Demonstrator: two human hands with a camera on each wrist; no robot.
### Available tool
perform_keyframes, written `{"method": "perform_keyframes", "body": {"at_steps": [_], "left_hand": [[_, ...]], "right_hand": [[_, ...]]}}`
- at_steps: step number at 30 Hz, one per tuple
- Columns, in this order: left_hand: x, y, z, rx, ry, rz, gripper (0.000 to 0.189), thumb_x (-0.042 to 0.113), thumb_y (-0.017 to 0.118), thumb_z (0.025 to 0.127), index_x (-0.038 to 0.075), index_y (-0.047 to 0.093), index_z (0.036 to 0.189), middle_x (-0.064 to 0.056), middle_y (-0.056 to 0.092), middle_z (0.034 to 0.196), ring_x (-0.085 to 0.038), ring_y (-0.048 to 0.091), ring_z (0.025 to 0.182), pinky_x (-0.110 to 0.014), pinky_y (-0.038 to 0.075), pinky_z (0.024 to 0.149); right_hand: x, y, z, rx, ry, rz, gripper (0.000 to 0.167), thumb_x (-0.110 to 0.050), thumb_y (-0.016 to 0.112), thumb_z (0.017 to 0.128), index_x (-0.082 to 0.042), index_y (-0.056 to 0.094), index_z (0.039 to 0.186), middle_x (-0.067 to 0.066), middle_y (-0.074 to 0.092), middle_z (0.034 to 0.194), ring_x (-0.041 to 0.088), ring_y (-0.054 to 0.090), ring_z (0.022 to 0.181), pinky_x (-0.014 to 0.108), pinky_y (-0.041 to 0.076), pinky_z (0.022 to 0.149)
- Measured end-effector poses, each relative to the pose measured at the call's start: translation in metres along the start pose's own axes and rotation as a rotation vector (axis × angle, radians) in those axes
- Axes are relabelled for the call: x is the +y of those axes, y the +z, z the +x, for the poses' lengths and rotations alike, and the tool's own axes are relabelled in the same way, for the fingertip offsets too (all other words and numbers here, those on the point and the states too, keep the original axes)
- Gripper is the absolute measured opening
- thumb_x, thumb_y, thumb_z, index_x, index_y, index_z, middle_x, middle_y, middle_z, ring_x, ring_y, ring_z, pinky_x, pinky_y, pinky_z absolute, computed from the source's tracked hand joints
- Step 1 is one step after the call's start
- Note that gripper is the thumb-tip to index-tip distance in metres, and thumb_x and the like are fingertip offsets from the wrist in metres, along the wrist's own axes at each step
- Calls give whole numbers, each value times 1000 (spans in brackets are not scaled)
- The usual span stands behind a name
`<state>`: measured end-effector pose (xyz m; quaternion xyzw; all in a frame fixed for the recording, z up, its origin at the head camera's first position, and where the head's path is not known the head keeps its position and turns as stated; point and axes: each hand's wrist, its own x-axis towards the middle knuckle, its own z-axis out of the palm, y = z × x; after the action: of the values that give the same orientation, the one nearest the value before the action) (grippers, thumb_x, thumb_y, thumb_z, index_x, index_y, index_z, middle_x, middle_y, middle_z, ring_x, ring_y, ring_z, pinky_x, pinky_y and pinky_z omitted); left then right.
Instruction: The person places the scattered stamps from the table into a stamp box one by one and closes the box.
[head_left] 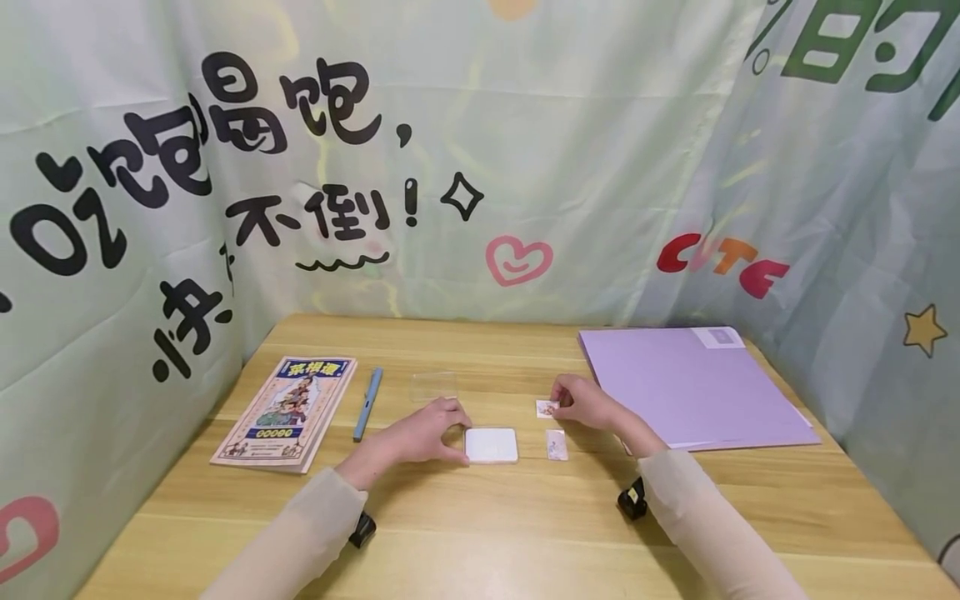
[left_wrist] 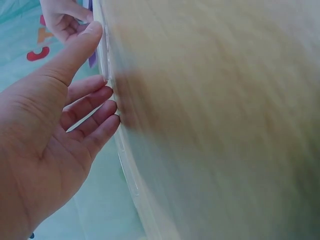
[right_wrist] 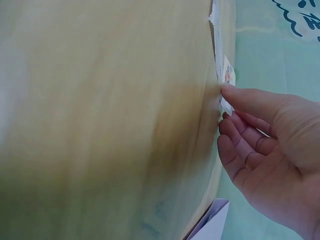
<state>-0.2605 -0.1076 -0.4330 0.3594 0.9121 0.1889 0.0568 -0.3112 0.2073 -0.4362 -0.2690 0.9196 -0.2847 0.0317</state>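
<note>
Thumb and fingers of my left hand (head_left: 431,432) hold the left side of a small flat case (head_left: 491,446) with clear edges and a white face. In the left wrist view the case (left_wrist: 104,55) shows edge-on between thumb and index finger. To its right, my right hand (head_left: 588,402) pinches the right end of a small white card (head_left: 547,409) with a colourful picture, low over the table. The right wrist view shows the thumb at that card (right_wrist: 229,75). A second small picture card (head_left: 557,445) lies just in front of it.
A thin clear lid-like piece (head_left: 431,385) lies behind the left hand. Farther left are a blue pen (head_left: 367,406) and an illustrated booklet (head_left: 288,412). A large purple folder (head_left: 675,383) covers the table's back right. Printed cloth (head_left: 450,100) hangs around the wooden table (head_left: 487,542).
</note>
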Motion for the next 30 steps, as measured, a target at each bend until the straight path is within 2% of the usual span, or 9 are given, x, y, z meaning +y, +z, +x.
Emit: {"method": "perform_keyframes", "body": {"at_steps": [19,30], "left_hand": [[-1,5,-1,3,-13,-1,54,40,79,80,7,65,121,-2,60,116,-20,54,112,-37,50,101],[-1,2,-1,0,-16,-7,55,41,77,81,6,65,122,-3,60,116,-20,54,112,-38,51,100]], "right_hand": [[0,2,-2,13,-51,6,14,5,70,83,-4,60,87,7,65,82,9,57,76,20,50,67],[0,-3,-3,0,-63,77,8,1,70,86,-4,63,87,7,66,81,6,56,73,19,49,66]]}}
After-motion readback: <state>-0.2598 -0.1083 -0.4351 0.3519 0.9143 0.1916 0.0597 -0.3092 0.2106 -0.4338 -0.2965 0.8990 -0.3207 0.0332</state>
